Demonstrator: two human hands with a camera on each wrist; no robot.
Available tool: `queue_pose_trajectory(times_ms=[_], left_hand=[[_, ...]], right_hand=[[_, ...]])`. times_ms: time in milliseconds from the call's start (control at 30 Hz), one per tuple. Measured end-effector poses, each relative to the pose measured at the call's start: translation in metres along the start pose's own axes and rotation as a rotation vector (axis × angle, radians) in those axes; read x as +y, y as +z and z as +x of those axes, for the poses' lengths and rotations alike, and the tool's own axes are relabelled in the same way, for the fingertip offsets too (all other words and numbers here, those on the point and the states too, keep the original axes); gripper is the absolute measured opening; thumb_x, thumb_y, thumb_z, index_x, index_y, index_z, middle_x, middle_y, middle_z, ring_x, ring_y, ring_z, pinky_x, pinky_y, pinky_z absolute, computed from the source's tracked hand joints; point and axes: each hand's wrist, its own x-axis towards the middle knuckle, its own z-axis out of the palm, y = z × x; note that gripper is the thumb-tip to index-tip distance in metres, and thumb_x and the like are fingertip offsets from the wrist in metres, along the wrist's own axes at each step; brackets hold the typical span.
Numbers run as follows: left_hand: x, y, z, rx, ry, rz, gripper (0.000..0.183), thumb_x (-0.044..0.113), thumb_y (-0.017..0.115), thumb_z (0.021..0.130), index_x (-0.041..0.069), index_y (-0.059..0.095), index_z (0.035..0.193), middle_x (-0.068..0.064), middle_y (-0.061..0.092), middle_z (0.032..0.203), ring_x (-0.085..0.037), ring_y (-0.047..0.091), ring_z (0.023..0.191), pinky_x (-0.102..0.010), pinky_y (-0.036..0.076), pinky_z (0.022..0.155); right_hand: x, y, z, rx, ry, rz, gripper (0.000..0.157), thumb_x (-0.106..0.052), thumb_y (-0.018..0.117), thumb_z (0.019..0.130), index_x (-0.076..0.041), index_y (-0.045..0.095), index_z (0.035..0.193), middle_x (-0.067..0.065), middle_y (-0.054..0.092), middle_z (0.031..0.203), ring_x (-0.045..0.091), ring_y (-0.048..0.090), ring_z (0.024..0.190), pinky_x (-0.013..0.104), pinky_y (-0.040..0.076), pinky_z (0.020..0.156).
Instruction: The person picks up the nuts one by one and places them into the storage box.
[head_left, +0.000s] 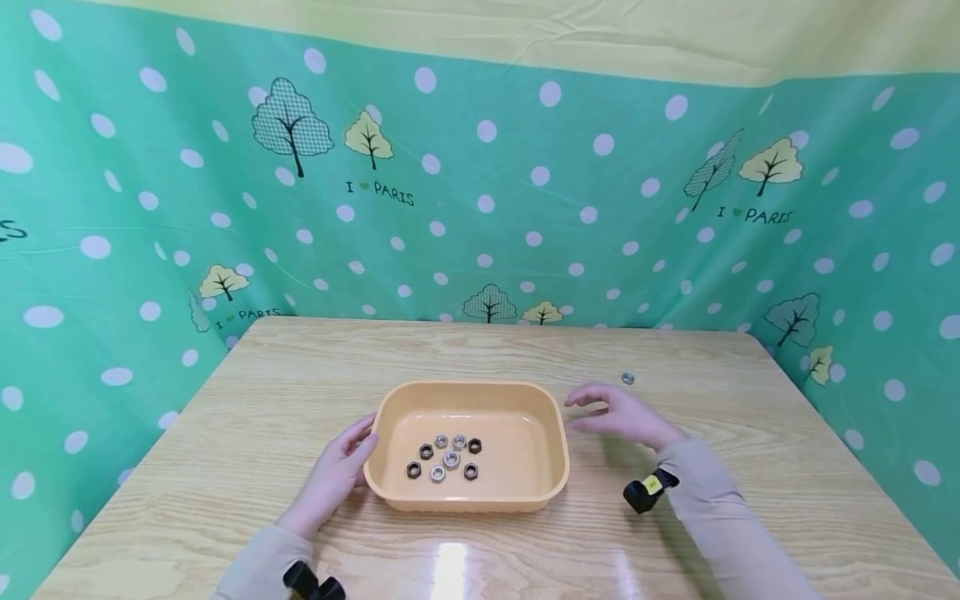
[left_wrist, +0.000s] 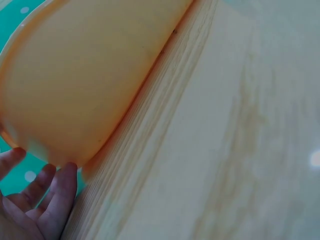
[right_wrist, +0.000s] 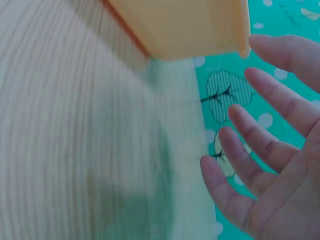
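A shallow peach-coloured plastic basin [head_left: 525, 493] stands on the table, with several hex nuts [head_left: 452, 459] on its floor, some silvery, some dark. My left hand [head_left: 339, 475] holds the basin's left end, thumb at the rim and fingertips against the outer wall, as the left wrist view shows too. Just off the basin's right end is my right hand [head_left: 618, 414], fingers spread and relaxed with nothing in them. In the right wrist view its thumb tip overlaps the basin's rim [right_wrist: 245, 30]. Behind the right hand, a single silvery nut [head_left: 627, 378] lies on the table.
The wood-grain table [head_left: 315, 358] reaches back to a green dotted curtain [head_left: 517, 200] with printed trees, which also hangs along both sides. A black wrist camera [head_left: 648, 492] sits at the right sleeve, another [head_left: 313, 582] at the left sleeve.
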Motion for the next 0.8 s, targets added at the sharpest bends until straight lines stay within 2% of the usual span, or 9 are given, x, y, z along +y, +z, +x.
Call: queue_pose_trajectory(times_ms=[167,333,500,633,800], left_hand=[[-0.001,-0.001,0.000,-0.002,0.001,0.001,0.049,0.018,0.043,0.102,0.001,0.030,0.146,-0.028,0.040,0.139,-0.026,0.064,0.098,-0.030,0.061,0.069],[-0.001,-0.001,0.000,-0.002,-0.003,0.002,0.049,0.018,0.043,0.102,0.001,0.030,0.146,-0.028,0.040,0.138,-0.027,0.063,0.098,-0.031,0.061,0.070],[-0.001,-0.001,0.001,-0.002,-0.004,-0.002,0.049,0.018,0.043,0.102,0.001,0.031,0.146,-0.028,0.040,0.139,-0.027,0.063,0.099,-0.030,0.061,0.070],[0.000,0.000,0.000,0.002,-0.004,-0.007,0.048,0.016,0.042,0.102,0.000,0.031,0.146,-0.028,0.040,0.139,-0.028,0.063,0.100,-0.030,0.061,0.070],[-0.001,0.000,0.000,0.003,-0.005,-0.002,0.049,0.017,0.043,0.102,0.000,0.031,0.146,-0.028,0.040,0.139,-0.028,0.063,0.100,-0.031,0.061,0.071]], right_hand=[[0.008,-0.005,-0.004,0.045,0.167,-0.018,0.036,-0.021,0.066,0.087,-0.001,0.062,0.117,0.017,0.060,0.121,0.032,0.056,0.110,0.043,0.052,0.092],[0.015,-0.009,-0.008,0.065,0.250,-0.102,0.038,-0.022,0.064,0.089,0.004,0.060,0.116,0.022,0.061,0.117,0.033,0.058,0.105,0.039,0.055,0.083],[0.020,-0.016,-0.013,0.090,0.367,-0.152,0.040,-0.023,0.063,0.088,0.004,0.059,0.117,0.024,0.060,0.118,0.030,0.058,0.101,0.039,0.055,0.080],[0.027,-0.021,-0.015,0.103,0.374,-0.164,0.039,-0.022,0.063,0.088,0.005,0.060,0.115,0.024,0.061,0.116,0.028,0.059,0.099,0.037,0.054,0.078],[0.032,-0.028,-0.020,0.111,0.369,-0.170,0.038,-0.021,0.065,0.086,0.007,0.060,0.112,0.023,0.062,0.112,0.031,0.059,0.099,0.042,0.054,0.082]])
